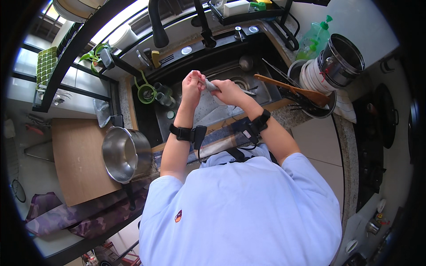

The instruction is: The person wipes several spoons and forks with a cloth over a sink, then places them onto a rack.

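Over a dark sink (213,114), my right hand (229,92) grips a bunched grey cloth (210,85). My left hand (193,87) is raised beside it with curled fingers against the cloth's upper end; whether it holds anything small is hidden. A ladle (246,63) lies in the back of the basin. Left of my hands, glass jars (164,99) stand by a green strainer (146,93), with a small round lid (170,114) near them. A knife-like metal utensil (248,92) lies near the drain, partly hidden by my right hand.
A large steel pot (121,154) stands at the left beside a wooden board (80,159). At the right, a bowl of utensils holds a wooden spatula (293,87), near stacked bowls (311,74) and a steel container (342,56). A black faucet (159,33) hangs above the sink.
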Action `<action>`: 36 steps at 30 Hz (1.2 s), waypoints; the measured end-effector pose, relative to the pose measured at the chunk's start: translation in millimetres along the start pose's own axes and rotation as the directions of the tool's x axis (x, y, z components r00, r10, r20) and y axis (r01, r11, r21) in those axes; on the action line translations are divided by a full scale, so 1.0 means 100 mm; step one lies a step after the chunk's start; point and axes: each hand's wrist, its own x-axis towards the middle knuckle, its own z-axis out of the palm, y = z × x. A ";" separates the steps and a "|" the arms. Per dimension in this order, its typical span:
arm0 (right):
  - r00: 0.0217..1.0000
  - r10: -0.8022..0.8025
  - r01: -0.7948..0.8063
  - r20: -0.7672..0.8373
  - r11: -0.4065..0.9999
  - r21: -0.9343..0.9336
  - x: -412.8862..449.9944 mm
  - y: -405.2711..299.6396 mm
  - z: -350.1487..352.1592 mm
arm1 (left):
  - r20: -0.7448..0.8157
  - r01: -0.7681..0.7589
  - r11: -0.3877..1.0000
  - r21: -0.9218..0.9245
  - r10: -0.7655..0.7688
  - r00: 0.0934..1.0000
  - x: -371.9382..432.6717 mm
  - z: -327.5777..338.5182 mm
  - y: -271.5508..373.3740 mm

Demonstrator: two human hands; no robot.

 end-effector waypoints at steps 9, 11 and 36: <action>0.977 0.092 -0.030 -0.195 0.954 0.299 -0.01 0.28 0.07 | -0.182 -0.063 0.998 -0.003 0.062 0.981 -0.05 0.04 0.03; 0.917 0.271 -0.146 -0.292 0.910 0.387 -0.02 0.28 0.02 | -0.201 -0.071 0.997 0.026 0.075 0.977 -0.11 -0.03 -0.01; 0.612 0.771 0.173 -0.173 0.083 0.981 0.19 0.58 0.47 | -0.141 0.075 0.333 0.940 0.177 0.974 -0.42 0.37 -0.47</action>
